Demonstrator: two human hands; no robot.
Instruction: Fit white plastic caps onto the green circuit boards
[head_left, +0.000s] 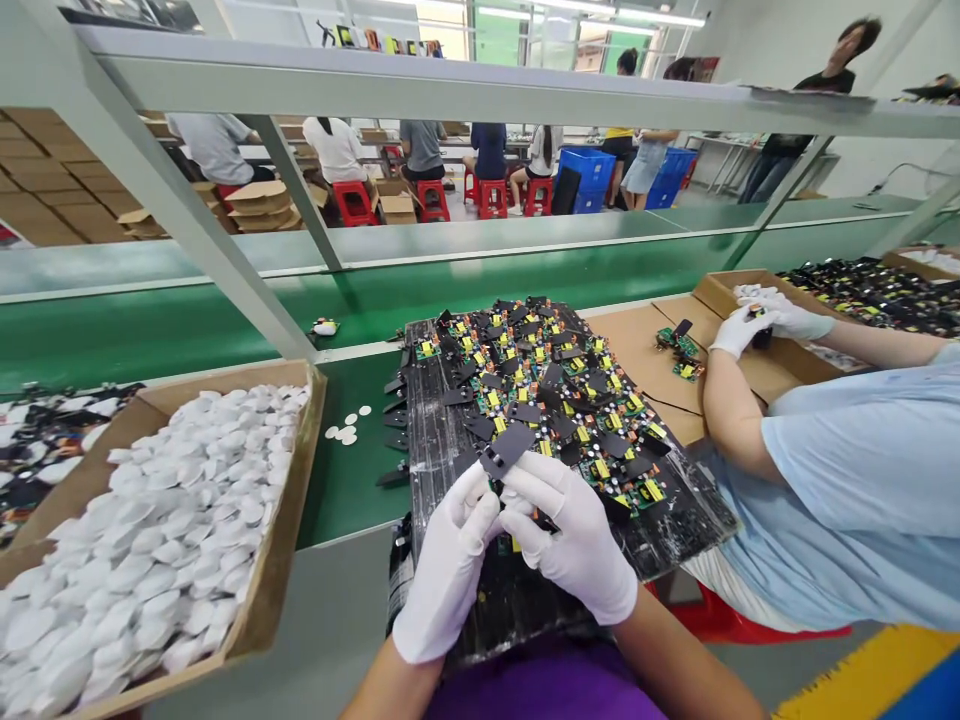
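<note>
My left hand (448,565) and my right hand (574,540), both in white gloves, meet over the near edge of a black tray (435,450). Together they pinch a small circuit board with a black flat piece (507,447) sticking up from it. The fingers of both hands are closed on it. The tray carries a heap of several green circuit boards (547,390) with yellow parts and black flaps.
A cardboard box of white round caps (161,520) stands at my left; a few caps (345,430) lie on the green belt. A co-worker in a blue shirt (862,490) sits at my right, gloved hands (757,320) over cardboard boxes. People sit on red stools behind the shelf frame (225,260).
</note>
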